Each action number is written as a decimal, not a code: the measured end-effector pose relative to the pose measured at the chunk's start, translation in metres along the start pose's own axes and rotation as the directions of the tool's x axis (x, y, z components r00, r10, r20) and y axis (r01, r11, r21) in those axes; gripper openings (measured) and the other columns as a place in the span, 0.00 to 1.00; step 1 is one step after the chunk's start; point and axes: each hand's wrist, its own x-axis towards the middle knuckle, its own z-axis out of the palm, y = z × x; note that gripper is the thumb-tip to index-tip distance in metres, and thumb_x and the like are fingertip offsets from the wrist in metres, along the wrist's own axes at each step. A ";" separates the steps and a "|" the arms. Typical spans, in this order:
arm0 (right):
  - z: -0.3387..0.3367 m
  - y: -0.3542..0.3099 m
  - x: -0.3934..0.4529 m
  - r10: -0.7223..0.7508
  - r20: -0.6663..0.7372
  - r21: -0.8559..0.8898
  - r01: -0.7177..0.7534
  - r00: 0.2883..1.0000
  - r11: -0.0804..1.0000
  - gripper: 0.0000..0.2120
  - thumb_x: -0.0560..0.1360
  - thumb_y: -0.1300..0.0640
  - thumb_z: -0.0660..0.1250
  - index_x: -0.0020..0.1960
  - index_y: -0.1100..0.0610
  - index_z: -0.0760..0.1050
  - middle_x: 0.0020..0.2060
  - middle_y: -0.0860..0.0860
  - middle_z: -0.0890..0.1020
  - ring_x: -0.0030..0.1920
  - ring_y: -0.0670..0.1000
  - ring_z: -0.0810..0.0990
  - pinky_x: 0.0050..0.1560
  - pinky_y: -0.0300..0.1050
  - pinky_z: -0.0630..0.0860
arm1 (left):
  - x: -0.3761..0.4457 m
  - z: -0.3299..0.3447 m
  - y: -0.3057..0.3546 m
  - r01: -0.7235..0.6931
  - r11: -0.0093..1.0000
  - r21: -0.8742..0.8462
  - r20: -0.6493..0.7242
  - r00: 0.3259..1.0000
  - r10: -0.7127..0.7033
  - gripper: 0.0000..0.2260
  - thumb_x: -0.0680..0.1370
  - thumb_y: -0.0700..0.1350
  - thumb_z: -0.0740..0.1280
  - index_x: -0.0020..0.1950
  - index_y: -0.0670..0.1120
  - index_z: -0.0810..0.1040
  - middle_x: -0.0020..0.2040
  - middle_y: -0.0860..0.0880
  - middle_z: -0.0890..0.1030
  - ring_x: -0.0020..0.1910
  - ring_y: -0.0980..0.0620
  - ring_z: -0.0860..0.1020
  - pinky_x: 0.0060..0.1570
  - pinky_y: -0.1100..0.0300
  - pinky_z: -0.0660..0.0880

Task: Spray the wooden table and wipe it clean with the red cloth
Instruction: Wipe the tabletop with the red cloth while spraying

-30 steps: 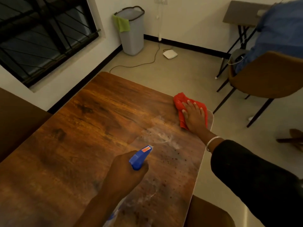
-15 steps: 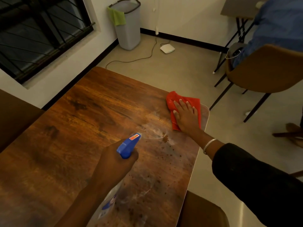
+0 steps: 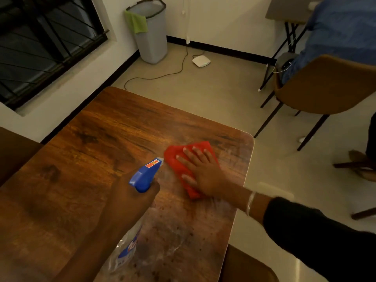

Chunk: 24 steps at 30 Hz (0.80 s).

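Note:
The wooden table (image 3: pixel 97 151) fills the lower left of the head view, with wet smears and dark specks on its near right part. My right hand (image 3: pixel 203 171) lies flat, fingers spread, pressing the red cloth (image 3: pixel 177 159) onto the tabletop near the right edge. My left hand (image 3: pixel 130 200) grips a clear spray bottle (image 3: pixel 146 176) with a blue trigger head; its nozzle points toward the cloth and almost touches it.
A brown chair (image 3: pixel 325 86) with black legs stands to the right, a person in blue seated on it. A grey bin (image 3: pixel 151 31) with a green cloth stands by the far wall, and a white device (image 3: pixel 201 61) with a cable lies on the floor. Another chair back (image 3: pixel 248 265) is at the table's near edge.
My right hand has slid the red cloth leftward and toward me, from the table's right edge into the wet patch. The spray bottle stays in my left hand, its nozzle close to the cloth.

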 end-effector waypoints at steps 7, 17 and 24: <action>-0.001 -0.015 0.056 0.195 -0.012 0.062 -0.194 0.981 0.979 0.34 0.83 0.36 0.47 0.86 0.48 0.51 0.86 0.53 0.49 0.85 0.61 0.44 0.82 0.68 0.46 | 0.003 -0.008 -0.003 0.046 0.999 -0.013 0.013 0.999 -0.046 0.19 0.65 0.59 0.68 0.38 0.43 0.77 0.31 0.43 0.82 0.30 0.46 0.82 0.41 0.44 0.82; 0.017 -0.069 0.006 -0.338 0.055 0.083 0.333 0.940 0.939 0.29 0.86 0.37 0.52 0.85 0.43 0.54 0.86 0.49 0.53 0.85 0.57 0.48 0.83 0.64 0.45 | 0.009 -0.010 -0.006 -0.034 0.995 -0.091 -0.183 0.983 0.017 0.13 0.71 0.52 0.71 0.37 0.43 0.75 0.28 0.42 0.79 0.26 0.48 0.77 0.32 0.50 0.77; -0.005 -0.040 0.100 0.160 0.008 0.110 -0.159 0.987 0.981 0.31 0.85 0.39 0.49 0.86 0.46 0.54 0.86 0.52 0.53 0.85 0.61 0.48 0.81 0.68 0.49 | 0.011 -0.013 -0.019 -0.021 0.999 -0.045 -0.170 0.985 0.013 0.11 0.73 0.48 0.71 0.37 0.44 0.73 0.31 0.38 0.78 0.30 0.41 0.78 0.39 0.44 0.79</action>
